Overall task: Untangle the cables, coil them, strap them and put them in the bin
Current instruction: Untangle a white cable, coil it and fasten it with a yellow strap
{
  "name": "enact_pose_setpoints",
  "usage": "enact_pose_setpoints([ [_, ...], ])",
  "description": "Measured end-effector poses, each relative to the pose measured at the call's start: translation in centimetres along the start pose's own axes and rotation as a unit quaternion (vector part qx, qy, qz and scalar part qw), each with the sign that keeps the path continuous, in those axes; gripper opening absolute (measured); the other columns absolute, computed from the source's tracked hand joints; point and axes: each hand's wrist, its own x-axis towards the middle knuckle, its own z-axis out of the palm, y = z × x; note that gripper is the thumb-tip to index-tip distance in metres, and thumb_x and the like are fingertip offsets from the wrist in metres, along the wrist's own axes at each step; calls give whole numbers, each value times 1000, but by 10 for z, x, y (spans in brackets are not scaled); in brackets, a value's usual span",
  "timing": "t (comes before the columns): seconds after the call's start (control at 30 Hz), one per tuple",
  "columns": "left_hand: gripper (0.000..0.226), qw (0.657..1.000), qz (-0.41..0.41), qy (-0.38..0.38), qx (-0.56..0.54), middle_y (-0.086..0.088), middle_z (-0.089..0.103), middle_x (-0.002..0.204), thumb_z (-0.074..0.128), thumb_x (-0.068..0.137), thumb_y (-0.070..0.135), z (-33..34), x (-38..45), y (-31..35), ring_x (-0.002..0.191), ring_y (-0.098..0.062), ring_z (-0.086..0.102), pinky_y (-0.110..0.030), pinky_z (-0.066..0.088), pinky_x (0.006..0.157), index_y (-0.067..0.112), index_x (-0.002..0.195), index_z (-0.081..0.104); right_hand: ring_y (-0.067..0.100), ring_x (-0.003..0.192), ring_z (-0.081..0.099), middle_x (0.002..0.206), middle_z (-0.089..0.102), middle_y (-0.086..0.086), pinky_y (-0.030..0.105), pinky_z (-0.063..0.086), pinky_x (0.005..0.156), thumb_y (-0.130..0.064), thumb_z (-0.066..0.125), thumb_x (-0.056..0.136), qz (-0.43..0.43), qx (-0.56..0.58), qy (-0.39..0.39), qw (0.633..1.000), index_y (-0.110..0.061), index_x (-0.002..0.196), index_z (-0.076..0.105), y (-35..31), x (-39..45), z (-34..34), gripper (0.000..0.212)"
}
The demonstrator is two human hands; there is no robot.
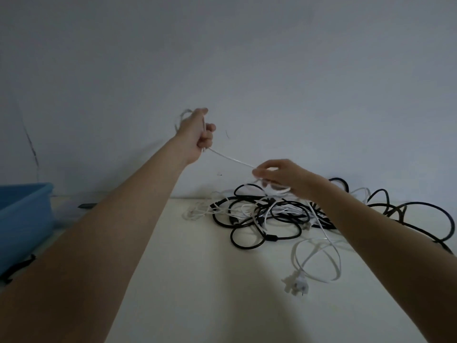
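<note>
A thin white cable runs taut between my two hands, above the table. My left hand is raised against the wall and grips the cable in a fist, with a small loop of it sticking out above the fingers. My right hand hovers over the tangle and pinches the same cable lower down. Below lies a pile of tangled black and white cables on the cream table. A white cable with a plug trails toward me. The blue bin stands at the left edge.
A grey wall rises straight behind the table. Black straps lie in front of the bin at the left. A dark flat object rests near the wall beside the bin.
</note>
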Motion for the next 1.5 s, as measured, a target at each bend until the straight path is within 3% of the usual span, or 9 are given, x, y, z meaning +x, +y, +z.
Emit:
enact_pose_setpoints([
  [0.1,32,940,58,-19,336,-5,49,69,31,102,28,4,-11,-17,43,-9,41,-14,31,38,17,124,51,13,61,52,83,64,6,17,41,48,-34,74,77,-9,-219,120,968,-8,95,67,3,15,-9,33],
  [0.2,49,737,160,-92,650,-14,62,106,25,102,43,3,-13,-34,92,-26,59,-29,44,77,12,127,53,20,82,58,100,66,8,26,44,70,-46,72,75,-16,-359,148,921,-9,104,64,0,18,-9,48],
  [0.33,50,496,240,-133,824,-9,66,101,29,96,56,-17,-15,-40,88,-25,59,-29,40,74,16,80,55,21,80,55,88,60,4,27,41,69,-58,59,80,-6,-487,202,850,-14,96,63,-12,6,-30,47],
  [0.43,55,429,202,-90,876,-8,66,105,30,97,54,-56,-11,-44,96,-25,62,-29,43,80,10,97,63,27,83,60,86,63,10,31,44,73,-56,51,87,78,-406,305,858,-9,92,70,-6,-1,-68,51],
  [0.8,48,776,93,-41,622,1,48,60,46,96,43,-24,2,-35,55,-18,45,-25,30,51,13,58,45,29,128,40,147,32,11,42,36,106,-42,72,77,87,-414,-46,905,-12,141,32,-8,17,1,81],
  [0.9,47,808,97,-60,578,-3,56,73,46,96,42,-19,-2,-31,50,-12,41,-23,30,48,9,64,51,24,101,49,129,42,15,33,43,91,-29,71,81,-79,-369,147,914,-5,123,44,-27,25,13,55],
  [1.17,51,855,78,-146,492,2,45,54,47,95,46,-16,-11,-41,43,-14,28,-21,25,43,13,56,44,28,119,43,123,52,9,40,36,101,-30,64,86,-155,-411,80,895,-13,103,66,-26,23,24,24],
  [1.37,49,938,50,-57,339,8,31,39,44,98,39,-21,-2,-41,35,-8,22,-15,16,35,10,63,62,7,50,59,77,68,6,15,42,47,-13,50,95,-46,-373,33,926,-4,93,58,-11,14,8,13],
  [1.5,48,989,19,19,144,11,27,33,37,101,37,-24,3,-31,28,-3,20,-12,15,32,9,67,54,13,53,62,72,68,4,25,49,58,-11,45,95,46,-401,55,913,-3,99,58,15,6,-18,16],
])
